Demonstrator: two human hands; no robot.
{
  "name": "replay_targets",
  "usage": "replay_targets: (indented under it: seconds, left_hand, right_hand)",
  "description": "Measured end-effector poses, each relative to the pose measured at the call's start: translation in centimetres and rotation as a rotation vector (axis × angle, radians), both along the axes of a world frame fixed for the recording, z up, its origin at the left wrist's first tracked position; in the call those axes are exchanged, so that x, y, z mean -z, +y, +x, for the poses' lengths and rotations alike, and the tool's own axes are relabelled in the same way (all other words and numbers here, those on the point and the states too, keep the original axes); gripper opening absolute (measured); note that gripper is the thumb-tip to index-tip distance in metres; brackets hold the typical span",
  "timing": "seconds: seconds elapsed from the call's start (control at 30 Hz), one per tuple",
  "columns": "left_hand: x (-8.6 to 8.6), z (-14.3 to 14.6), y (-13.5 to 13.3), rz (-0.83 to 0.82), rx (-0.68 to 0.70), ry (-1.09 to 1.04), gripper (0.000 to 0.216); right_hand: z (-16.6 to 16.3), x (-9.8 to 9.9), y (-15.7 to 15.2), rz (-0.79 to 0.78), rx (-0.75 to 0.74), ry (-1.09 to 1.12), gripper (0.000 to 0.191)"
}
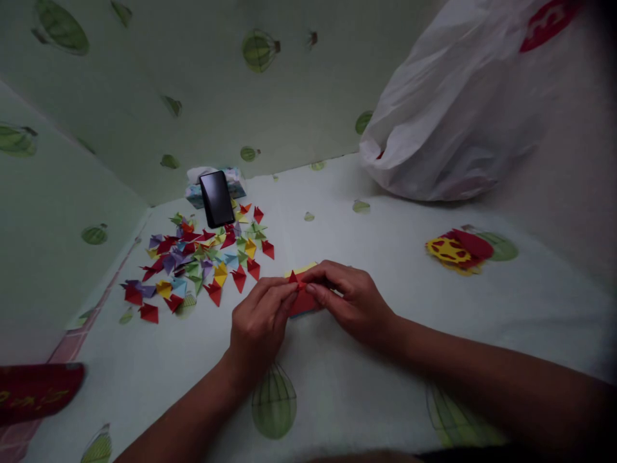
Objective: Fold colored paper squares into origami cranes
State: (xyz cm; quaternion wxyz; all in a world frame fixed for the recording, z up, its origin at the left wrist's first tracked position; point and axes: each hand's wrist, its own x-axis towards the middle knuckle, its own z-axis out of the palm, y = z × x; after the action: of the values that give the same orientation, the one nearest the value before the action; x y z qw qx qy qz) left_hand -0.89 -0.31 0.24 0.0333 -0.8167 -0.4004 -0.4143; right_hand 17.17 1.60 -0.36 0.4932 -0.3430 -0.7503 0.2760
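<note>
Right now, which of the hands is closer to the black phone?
Left. The left hand is nearer the camera than the black phone and a little to its right; the right hand is also nearer the camera, but farther over to the right.

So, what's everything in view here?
Folded papers: dozens, multicoloured, left
Tissue box: one, bluish, back left
Phone: one, black, against tissue box
Plastic bag: one, white, back right
Cutouts: several, red and yellow, right
Cropped object: one, red, left edge
Paper stack: one, red-topped, centre
Folded piece: one, red, above stack
Surface: one, pale, balloon-printed, underneath
Walls: at least two, greenish, back, left
Left hand: one, at folded piece
Right hand: one, at folded piece
</note>
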Motion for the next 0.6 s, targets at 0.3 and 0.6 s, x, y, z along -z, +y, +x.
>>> replay_targets:
  seconds: [0.3, 0.6]
  left_hand:
    - [0.00, 0.01, -0.05, 0.023, -0.002, 0.018, 0.013]
    - [0.23, -0.11, -0.13, 0.015, -0.006, 0.008, 0.015]
  right_hand:
    - [-0.06, -0.13, -0.10, -0.003, -0.015, 0.032, 0.012]
    - [-0.06, -0.19, -0.19, -0.015, 0.009, 0.016, 0.013]
